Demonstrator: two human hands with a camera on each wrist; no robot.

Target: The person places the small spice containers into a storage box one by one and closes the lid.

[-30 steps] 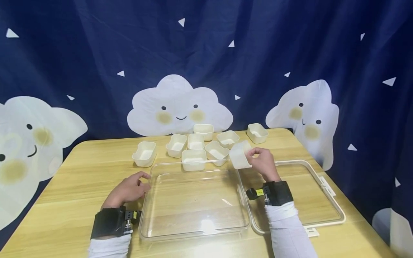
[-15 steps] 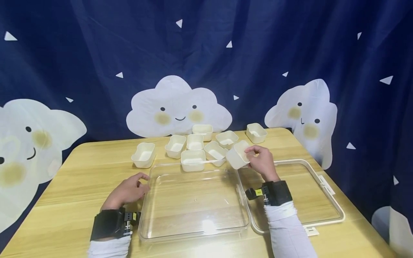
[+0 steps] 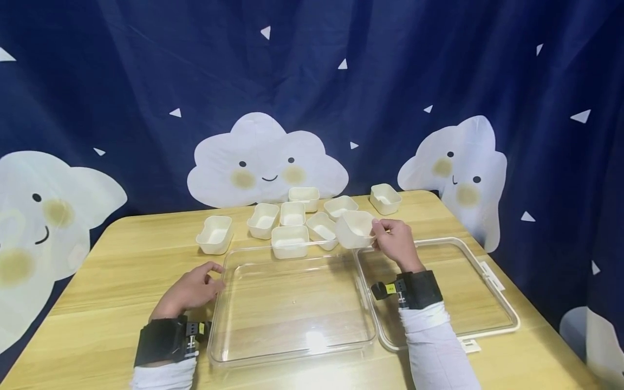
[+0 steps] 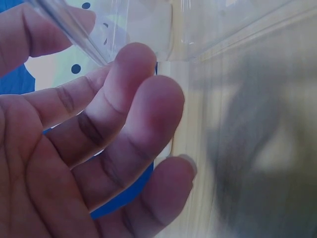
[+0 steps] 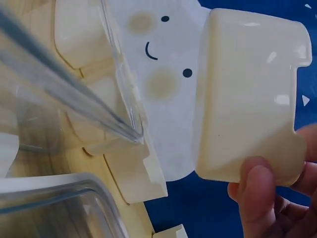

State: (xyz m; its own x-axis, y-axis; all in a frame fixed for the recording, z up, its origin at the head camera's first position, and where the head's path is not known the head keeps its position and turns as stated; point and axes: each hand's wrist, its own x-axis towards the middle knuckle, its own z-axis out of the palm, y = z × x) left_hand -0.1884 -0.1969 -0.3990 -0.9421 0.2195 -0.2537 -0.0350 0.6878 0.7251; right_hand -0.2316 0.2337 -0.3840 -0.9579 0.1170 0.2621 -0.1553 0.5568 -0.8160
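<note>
My right hand [image 3: 397, 245] pinches a small cream plastic bin [image 3: 355, 229] by its right wall and holds it up over the back right corner of the clear box. In the right wrist view, the thumb [image 5: 258, 191] presses the outside of that bin [image 5: 247, 94], close to its notched rim. A large, shallow clear plastic box [image 3: 294, 309] stands in front of me. At its left edge is my left hand [image 3: 192, 290], the fingertips right by the rim. The left wrist view shows that hand's fingers [image 4: 153, 111] loosely bent and spread beside the clear wall.
Several similar cream bins [image 3: 290, 242] stand behind the box, one farther left [image 3: 215, 235] and one at the back right [image 3: 385, 199]. A clear lid with a white frame [image 3: 509, 311] lies right of the box, under my right forearm. A dark blue curtain [image 3: 312, 65] hangs behind the table.
The cream bin in my right hand has turned from tipped on its side to nearly level, its opening facing up. The left hand keeps its place at the box edge.
</note>
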